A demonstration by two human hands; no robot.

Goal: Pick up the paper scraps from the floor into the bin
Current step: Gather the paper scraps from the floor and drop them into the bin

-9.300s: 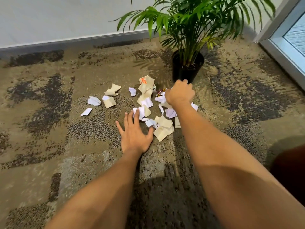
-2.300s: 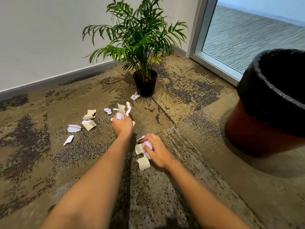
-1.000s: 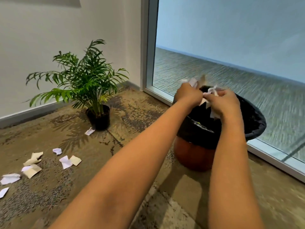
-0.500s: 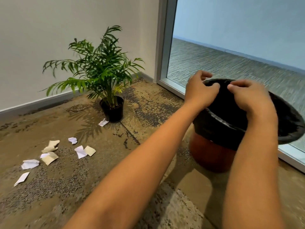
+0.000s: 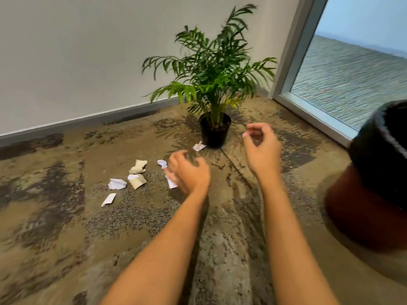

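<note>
Head view: looks like the reach-back step for another load, w/ both hands empty – left hand [image 5: 189, 172] low over the carpet [image 5: 66, 227], fingers loosely curled on nothing, right hand [image 5: 262, 148] raised at approx 1 o'clock of it, fingers loosely hooked, nothing pinched. Paper scraps [image 5: 137, 179] scattered at 9 o'clock of the left hand, one more [image 5: 199, 147] at 12 beside the plant pot [image 5: 214, 134], bin [image 5: 374, 194] well apart at 3 o'clock. Next prob needs dropping lower & pinching the nearest scraps, maybe raking the cluster together first; no other views.

Mottled brown carpet [image 5: 66, 227] lies under me. On it are paper scraps [image 5: 137, 180], a potted palm [image 5: 214, 133] and, at my right, the bin [image 5: 363, 208].
</note>
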